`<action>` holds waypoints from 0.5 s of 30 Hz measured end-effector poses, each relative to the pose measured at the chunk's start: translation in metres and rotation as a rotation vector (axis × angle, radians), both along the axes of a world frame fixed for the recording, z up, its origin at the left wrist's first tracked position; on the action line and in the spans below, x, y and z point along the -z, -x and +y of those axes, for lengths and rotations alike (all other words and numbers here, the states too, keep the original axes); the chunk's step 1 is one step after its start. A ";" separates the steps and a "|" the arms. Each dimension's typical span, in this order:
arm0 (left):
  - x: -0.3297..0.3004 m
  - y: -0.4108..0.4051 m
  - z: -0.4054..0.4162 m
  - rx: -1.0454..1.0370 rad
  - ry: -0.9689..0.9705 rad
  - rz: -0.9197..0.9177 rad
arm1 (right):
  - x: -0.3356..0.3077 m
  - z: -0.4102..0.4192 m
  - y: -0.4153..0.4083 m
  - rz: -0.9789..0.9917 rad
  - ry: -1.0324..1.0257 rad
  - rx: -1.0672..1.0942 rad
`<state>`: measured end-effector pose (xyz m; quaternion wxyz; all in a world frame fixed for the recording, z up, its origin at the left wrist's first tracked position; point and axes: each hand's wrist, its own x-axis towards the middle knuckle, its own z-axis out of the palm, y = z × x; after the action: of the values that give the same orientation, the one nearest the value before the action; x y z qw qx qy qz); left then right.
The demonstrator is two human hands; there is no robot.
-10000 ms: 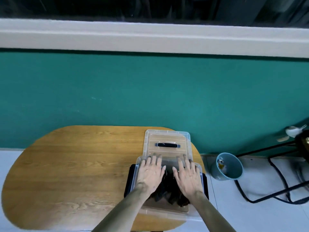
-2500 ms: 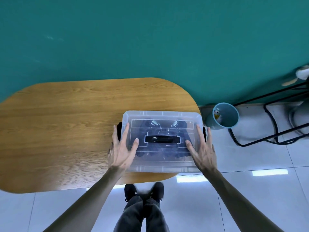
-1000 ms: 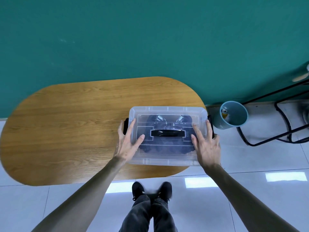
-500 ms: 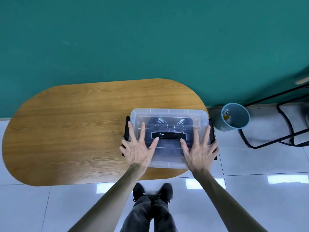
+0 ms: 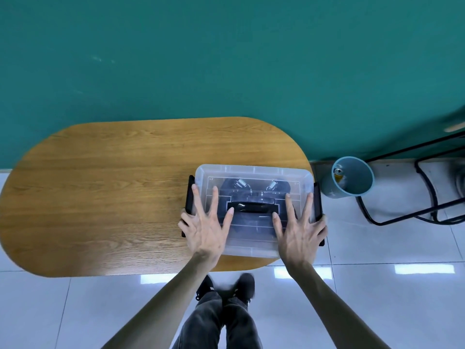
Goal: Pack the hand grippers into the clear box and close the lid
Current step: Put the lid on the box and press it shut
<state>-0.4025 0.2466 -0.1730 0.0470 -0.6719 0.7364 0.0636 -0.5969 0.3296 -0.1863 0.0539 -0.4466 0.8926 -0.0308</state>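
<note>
The clear box (image 5: 254,171) stands on the right end of the wooden table (image 5: 113,187), its lid on top with a black handle (image 5: 253,207) in the middle. Black hand grippers (image 5: 251,187) with metal springs show through the lid. My left hand (image 5: 207,224) lies flat on the lid's left part, fingers spread, the thumb near the handle. My right hand (image 5: 298,229) lies flat on the right part in the same way. Black side latches (image 5: 189,195) stick out at both ends of the box.
A teal wall rises right behind the table. A blue bin (image 5: 352,177) with a can inside stands on the tiled floor to the right, beside a black metal frame (image 5: 407,205). My legs and shoes (image 5: 226,293) show below the table's near edge.
Ten seconds ago the box was open with the lid lying behind it. Now the lid is on, and both hands have moved from the box's sides onto its top.
</note>
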 end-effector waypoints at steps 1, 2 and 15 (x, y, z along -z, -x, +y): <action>0.001 0.000 0.000 0.002 0.000 -0.002 | 0.000 0.000 0.000 0.003 0.003 0.000; 0.002 0.001 -0.001 0.003 0.001 -0.004 | 0.000 0.000 -0.001 0.010 0.008 -0.003; -0.004 0.006 -0.001 0.036 -0.082 -0.020 | 0.002 -0.004 -0.005 0.057 0.017 -0.019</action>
<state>-0.4084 0.2458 -0.1693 0.0832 -0.6567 0.7446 0.0860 -0.5916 0.3256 -0.1882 0.0248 -0.4563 0.8891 -0.0252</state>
